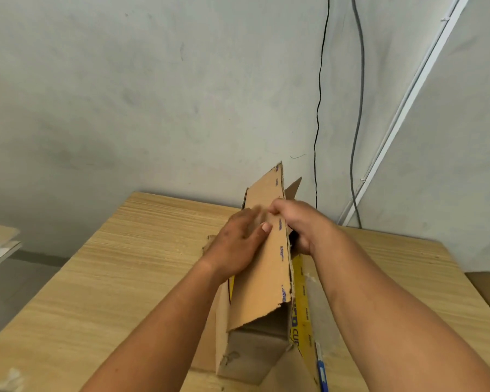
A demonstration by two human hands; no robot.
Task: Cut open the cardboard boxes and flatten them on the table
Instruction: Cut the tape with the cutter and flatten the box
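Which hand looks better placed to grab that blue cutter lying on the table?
Probably the right hand: the blue cutter lies on its side of the cardboard box, near that forearm. The left hand rests flat on the box, steadying it.

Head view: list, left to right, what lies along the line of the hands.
side board → left hand → cardboard box → right hand → wall conduit
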